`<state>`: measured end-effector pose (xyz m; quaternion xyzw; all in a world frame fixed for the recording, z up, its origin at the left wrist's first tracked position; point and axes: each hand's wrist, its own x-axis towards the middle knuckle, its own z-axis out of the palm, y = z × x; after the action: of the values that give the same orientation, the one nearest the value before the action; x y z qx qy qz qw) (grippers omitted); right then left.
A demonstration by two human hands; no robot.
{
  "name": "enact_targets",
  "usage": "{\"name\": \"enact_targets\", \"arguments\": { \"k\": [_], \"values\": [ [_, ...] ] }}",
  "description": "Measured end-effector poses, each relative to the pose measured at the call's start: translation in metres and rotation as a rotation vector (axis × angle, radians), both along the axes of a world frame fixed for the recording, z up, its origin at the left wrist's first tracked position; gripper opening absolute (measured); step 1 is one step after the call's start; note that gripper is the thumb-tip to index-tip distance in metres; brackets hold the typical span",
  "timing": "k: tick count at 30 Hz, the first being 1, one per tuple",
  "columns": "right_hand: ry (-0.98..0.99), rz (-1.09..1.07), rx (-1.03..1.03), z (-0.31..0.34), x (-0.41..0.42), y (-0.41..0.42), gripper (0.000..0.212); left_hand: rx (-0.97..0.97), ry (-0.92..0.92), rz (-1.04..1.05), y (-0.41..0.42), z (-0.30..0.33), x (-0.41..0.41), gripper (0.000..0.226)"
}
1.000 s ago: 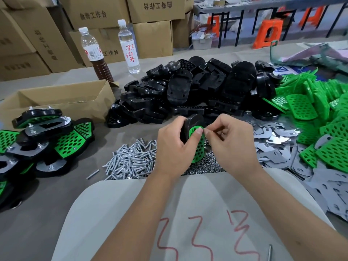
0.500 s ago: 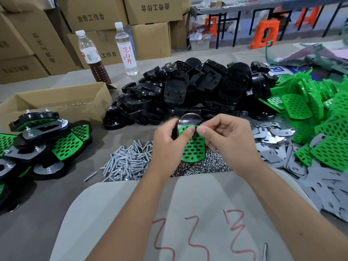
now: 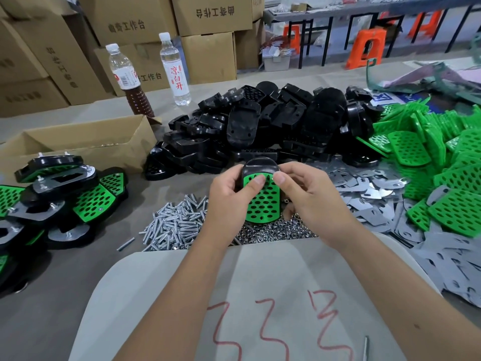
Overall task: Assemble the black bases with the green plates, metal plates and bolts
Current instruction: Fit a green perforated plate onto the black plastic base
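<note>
Presently, item in hand: 1 black base (image 3: 260, 164) with 1 green plate (image 3: 263, 204) laid on its face, held upright at centre frame, above the heaps of bolts (image 3: 174, 225) and nuts (image 3: 273, 231).

- Left hand (image 3: 229, 201): fingers curled round the left edge of the base, thumb pressed flat on the upper part of the plate.
- Right hand (image 3: 304, 196): fingers curled behind the right edge, thumb pressing the plate's upper right corner. Whether a bolt is pinched beneath it, I cannot tell.
- Plate: perforated plastic, likely light and slightly flexible; best pressed near the corners, where the bolt holes probably sit, rather than mid-panel where it may bow.
- Base: moulded black plastic, apparently rigid and glossy, so possibly slick; a grip wrapping both side edges looks the safest hold.
- Stock, black bases (image 3: 273, 128): large pile, upper centre.
- Stock, green plates (image 3: 429, 157): pile at right edge.
- Stock, metal plates (image 3: 372, 188): thin grey sheet pieces, right of centre; edges may be sharp, so lift by the flat faces.
- Bolts: small, smooth, prone to rolling; pick by the shank.
- Finished assemblies (image 3: 65, 194): stacked at left, beside an open carton (image 3: 86, 144).
- 2 bottles (image 3: 174, 71): upper left.

Step judged: seating plate on base; metal plate and bolts not yet fitted.
</note>
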<state>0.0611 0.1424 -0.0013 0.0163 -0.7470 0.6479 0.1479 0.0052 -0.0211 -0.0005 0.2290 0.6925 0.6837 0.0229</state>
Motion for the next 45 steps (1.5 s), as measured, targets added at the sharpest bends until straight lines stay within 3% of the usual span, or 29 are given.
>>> {"name": "enact_targets", "arguments": {
  "k": [3, 11, 24, 29, 36, 41, 45],
  "values": [
    [-0.035, -0.01, 0.045, -0.002, 0.0, 0.002, 0.016, -0.043, 0.028, 0.012, 0.001, 0.0, 0.001, 0.018],
    [-0.034, 0.104, -0.099, -0.002, 0.0, 0.004, 0.015, -0.005, 0.022, -0.001, 0.0, 0.0, 0.0, 0.02],
    [-0.027, 0.016, -0.09, -0.005, 0.0, 0.004, 0.011, -0.088, 0.103, -0.004, 0.005, -0.001, 0.003, 0.021],
    [-0.036, 0.06, -0.113, -0.005, 0.001, 0.007, 0.011, -0.051, 0.041, -0.002, 0.005, -0.001, 0.001, 0.02],
    [-0.016, -0.068, 0.029, -0.001, 0.0, 0.006, 0.008, -0.104, 0.077, 0.046, 0.007, -0.003, 0.001, 0.022],
    [-0.107, -0.06, 0.106, 0.012, 0.004, 0.006, 0.009, -0.155, 0.163, 0.104, 0.008, 0.001, 0.001, 0.024],
    [-0.07, -0.113, 0.444, 0.02, 0.015, 0.024, 0.025, -0.152, 0.184, 0.152, 0.008, 0.0, 0.001, 0.025]
  ]
}}
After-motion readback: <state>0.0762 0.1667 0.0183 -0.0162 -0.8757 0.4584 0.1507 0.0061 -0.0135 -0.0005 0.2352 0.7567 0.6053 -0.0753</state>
